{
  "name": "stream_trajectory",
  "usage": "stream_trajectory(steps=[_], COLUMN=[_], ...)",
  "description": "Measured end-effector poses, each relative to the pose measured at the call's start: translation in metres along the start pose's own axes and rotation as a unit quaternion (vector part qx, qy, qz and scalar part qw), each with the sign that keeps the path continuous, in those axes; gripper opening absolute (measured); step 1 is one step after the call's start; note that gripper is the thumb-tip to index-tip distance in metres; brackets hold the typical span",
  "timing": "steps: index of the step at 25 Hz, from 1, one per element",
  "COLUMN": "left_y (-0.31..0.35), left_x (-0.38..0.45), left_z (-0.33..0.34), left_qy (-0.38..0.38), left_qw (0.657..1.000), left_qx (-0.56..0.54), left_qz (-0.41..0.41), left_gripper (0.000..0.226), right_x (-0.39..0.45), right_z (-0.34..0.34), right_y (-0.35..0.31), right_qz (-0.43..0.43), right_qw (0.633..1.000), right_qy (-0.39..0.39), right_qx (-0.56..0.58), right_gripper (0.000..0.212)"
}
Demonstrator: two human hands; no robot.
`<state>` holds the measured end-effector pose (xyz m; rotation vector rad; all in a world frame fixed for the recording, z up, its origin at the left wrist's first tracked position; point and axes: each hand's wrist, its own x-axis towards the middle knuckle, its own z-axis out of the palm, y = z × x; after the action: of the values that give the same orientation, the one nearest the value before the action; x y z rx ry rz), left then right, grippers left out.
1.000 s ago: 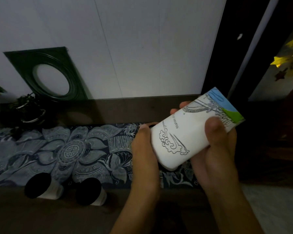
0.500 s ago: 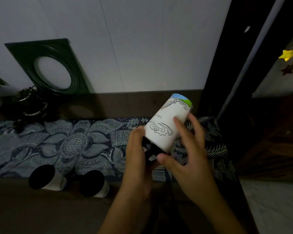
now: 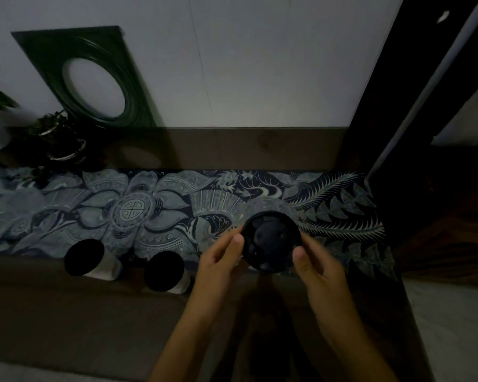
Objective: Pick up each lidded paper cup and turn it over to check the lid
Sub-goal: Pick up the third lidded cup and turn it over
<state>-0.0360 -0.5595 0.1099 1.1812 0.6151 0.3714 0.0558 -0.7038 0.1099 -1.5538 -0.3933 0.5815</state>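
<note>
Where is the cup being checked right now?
In the head view, right of centre, the cup sits between the left hand and right hand, black lid facing the camera, over the patterned runner.

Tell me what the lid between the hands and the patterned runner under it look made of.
Lid: apparently moulded plastic, matt black, judging by its domed round shape and raised rim, though the light is dim. Runner: seemingly woven or printed cloth, lying flat with blue-grey floral motifs and no shine. Both hands, left and right, hold the lid's edge.

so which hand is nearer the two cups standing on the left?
Left. The left hand grips the held cup's left side, just right of the nearer standing cup. The right hand is on the far side.
</note>
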Motion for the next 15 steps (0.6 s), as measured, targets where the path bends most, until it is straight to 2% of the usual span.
stream_trajectory(steps=[7,12,15], left_y=[-0.077,-0.111,-0.121], left_x=[-0.004,0.003,0.007], left_z=[-0.03,-0.037,-0.038], left_qy=[0.076,0.098,0.096], left_qw=[0.988,0.982,0.981], left_qx=[-0.013,0.02,0.029], left_qz=[-0.134,-0.161,-0.165], left_gripper=[0.019,0.024,0.024], right_x=[-0.01,-0.008,-0.008], right_z=[0.016,0.019,0.019], right_y=[0.068,0.103,0.114], right_qz=[0.216,0.259,0.262], right_qw=[0.976,0.965,0.964], right_qy=[0.006,0.023,0.026], right_qx=[0.01,0.03,0.042], right_gripper=[0.066,0.038,0.028])
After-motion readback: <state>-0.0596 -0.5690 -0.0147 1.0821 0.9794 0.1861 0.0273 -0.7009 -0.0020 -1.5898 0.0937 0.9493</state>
